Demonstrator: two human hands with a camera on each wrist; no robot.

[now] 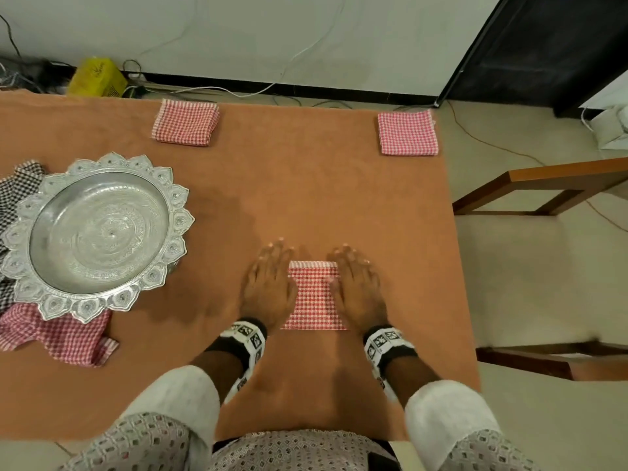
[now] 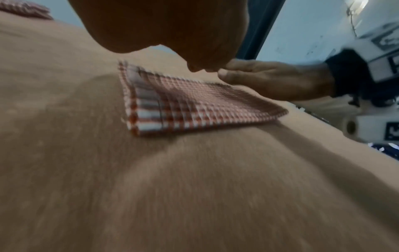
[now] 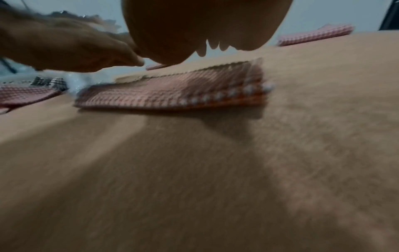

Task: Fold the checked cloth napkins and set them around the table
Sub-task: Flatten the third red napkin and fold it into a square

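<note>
A folded red-and-white checked napkin (image 1: 314, 295) lies flat on the orange tablecloth (image 1: 306, 198) near the front edge. My left hand (image 1: 272, 266) lies along its left side and my right hand (image 1: 353, 270) along its right side, fingers straight and pointing away from me. Both hands overlap the napkin's side edges and hold nothing. In the left wrist view the napkin (image 2: 194, 105) lies below my palm, with the right hand (image 2: 270, 80) at its far edge. The right wrist view shows the napkin (image 3: 172, 92) and the left hand (image 3: 64, 49), both blurred. Two folded red checked napkins (image 1: 186, 122) (image 1: 407, 132) lie at the table's far edge.
An ornate silver tray (image 1: 98, 232) stands at the left on an unfolded red checked napkin (image 1: 57, 334) and a black checked one (image 1: 17, 198). A wooden chair (image 1: 543, 249) stands close to the table's right edge. A yellow bag (image 1: 97, 78) and cables lie on the floor beyond.
</note>
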